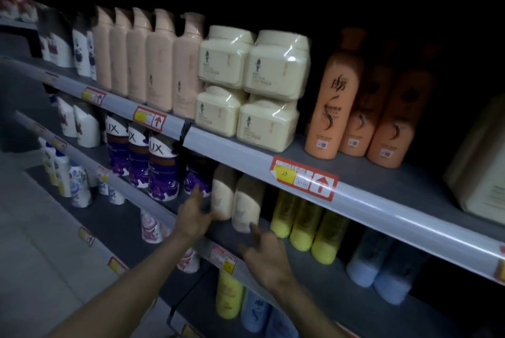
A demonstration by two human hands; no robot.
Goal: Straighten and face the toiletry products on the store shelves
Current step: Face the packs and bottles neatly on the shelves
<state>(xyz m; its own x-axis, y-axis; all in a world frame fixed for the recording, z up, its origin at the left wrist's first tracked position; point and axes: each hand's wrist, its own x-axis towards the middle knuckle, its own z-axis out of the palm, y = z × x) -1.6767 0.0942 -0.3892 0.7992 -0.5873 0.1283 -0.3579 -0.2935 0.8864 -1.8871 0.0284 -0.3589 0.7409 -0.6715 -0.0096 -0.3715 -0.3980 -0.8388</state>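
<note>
A dim store aisle of grey metal shelves [338,277]: on the middle shelf, two cream plastic bottles with brown tops [246,203] stand near its front edge, between purple-and-white bottles [161,170] and yellow bottles [303,225]. Both hands are spread and hold nothing. The left hand [191,214] is beside the left bottle, contact unclear; the right hand [266,255] hovers over the edge. They seem to be closing in; next, grip, square the labels and pull the bottles forward.
</note>
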